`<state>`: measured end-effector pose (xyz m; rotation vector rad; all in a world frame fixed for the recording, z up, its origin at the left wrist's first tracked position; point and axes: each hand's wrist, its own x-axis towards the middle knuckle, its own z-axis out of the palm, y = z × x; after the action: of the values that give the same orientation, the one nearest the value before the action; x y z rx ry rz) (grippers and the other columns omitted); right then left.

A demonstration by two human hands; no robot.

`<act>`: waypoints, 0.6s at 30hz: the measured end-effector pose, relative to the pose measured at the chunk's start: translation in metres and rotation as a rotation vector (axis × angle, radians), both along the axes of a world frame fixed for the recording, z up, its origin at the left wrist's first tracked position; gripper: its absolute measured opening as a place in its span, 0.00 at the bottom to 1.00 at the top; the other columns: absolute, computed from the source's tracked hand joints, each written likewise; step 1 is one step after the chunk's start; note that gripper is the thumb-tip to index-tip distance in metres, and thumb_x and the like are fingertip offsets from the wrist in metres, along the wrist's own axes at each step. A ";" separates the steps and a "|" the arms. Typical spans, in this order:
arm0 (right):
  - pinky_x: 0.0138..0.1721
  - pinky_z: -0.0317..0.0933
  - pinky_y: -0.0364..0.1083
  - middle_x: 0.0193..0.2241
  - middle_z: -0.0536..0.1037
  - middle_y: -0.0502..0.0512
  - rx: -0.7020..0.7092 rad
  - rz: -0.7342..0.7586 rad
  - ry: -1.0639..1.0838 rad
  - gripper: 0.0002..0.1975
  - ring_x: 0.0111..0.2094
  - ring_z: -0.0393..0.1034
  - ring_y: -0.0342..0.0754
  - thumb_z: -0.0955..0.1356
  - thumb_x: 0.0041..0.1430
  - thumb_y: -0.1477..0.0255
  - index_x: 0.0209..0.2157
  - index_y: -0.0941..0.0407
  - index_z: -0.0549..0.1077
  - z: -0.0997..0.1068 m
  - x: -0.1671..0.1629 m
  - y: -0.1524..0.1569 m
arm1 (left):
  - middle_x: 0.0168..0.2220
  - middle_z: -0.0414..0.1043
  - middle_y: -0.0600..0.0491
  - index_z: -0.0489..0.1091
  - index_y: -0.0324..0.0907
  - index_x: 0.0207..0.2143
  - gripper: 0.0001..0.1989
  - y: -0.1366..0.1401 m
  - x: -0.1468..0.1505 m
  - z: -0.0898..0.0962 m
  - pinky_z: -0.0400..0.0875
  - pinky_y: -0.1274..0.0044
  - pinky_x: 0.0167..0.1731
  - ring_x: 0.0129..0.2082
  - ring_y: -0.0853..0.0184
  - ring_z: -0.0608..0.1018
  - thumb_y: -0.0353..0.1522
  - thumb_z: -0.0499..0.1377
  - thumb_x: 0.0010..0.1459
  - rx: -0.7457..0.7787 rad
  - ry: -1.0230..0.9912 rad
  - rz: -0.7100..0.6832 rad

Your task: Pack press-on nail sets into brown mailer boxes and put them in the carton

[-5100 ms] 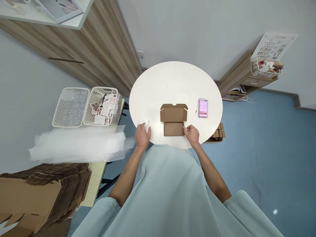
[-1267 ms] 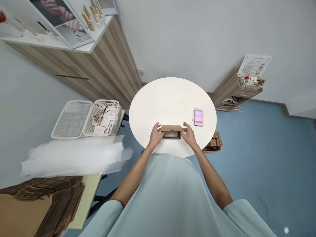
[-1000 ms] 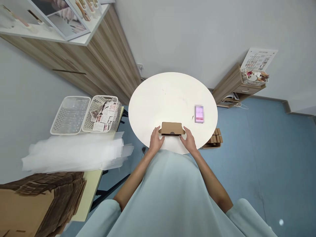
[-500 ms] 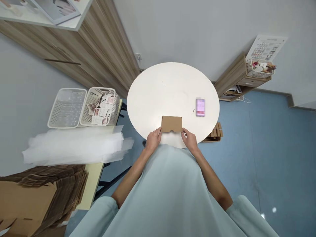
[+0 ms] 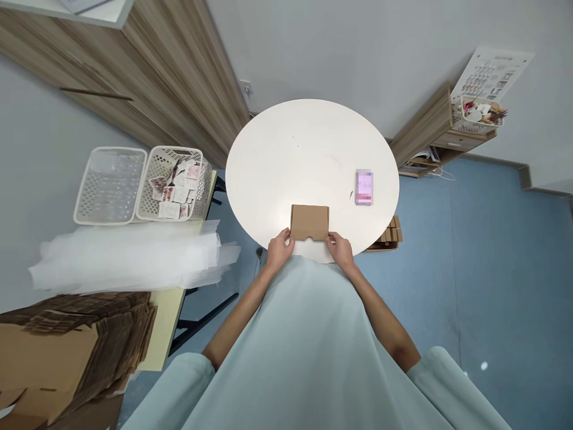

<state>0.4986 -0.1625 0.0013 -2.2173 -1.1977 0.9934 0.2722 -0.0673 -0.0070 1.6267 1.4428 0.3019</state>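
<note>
A small brown cardboard box (image 5: 310, 222) with its lid down lies near the front edge of the round white table (image 5: 308, 143). A half-round notch shows in its near edge. My left hand (image 5: 280, 249) grips the box's near left corner, fingers curled at its side. At the near right corner my right hand (image 5: 341, 248) holds it in the same way. Both thumbs are close to the front face, and some fingertips are hidden by the box. To the right on the tabletop is a phone (image 5: 364, 188) with a blurred pink screen.
Left stands a side table (image 5: 168, 334) with two white baskets, one holding cards (image 5: 179, 185), one holding clear packets (image 5: 114, 185). White wrapping sheets (image 5: 129, 257) and stacked flat cardboard (image 5: 107, 346) lie nearer. A carton of small boxes (image 5: 390, 234) sits on the floor, right.
The view has tilted and shifted slightly. Both hands stay at the box's near corners, and its top now appears a little taller, with the near edge slightly lower against the hands.
</note>
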 end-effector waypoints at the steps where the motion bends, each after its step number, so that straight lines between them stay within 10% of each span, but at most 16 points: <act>1: 0.50 0.73 0.52 0.48 0.85 0.57 0.003 0.000 0.000 0.15 0.49 0.82 0.55 0.64 0.71 0.69 0.54 0.52 0.77 -0.002 0.001 0.001 | 0.60 0.78 0.44 0.71 0.41 0.64 0.24 0.000 0.000 -0.001 0.72 0.64 0.64 0.63 0.56 0.79 0.28 0.57 0.66 -0.006 -0.001 0.011; 18: 0.50 0.75 0.53 0.53 0.78 0.64 0.152 -0.021 0.087 0.23 0.44 0.78 0.51 0.66 0.66 0.68 0.60 0.58 0.75 -0.030 0.013 0.011 | 0.60 0.78 0.46 0.68 0.44 0.65 0.28 0.011 0.004 -0.002 0.75 0.64 0.61 0.57 0.58 0.82 0.26 0.62 0.63 -0.051 -0.050 0.047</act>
<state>0.5120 -0.1515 -0.0289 -2.0440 -1.1688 0.9475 0.2758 -0.0568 -0.0089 1.5353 1.4412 0.3283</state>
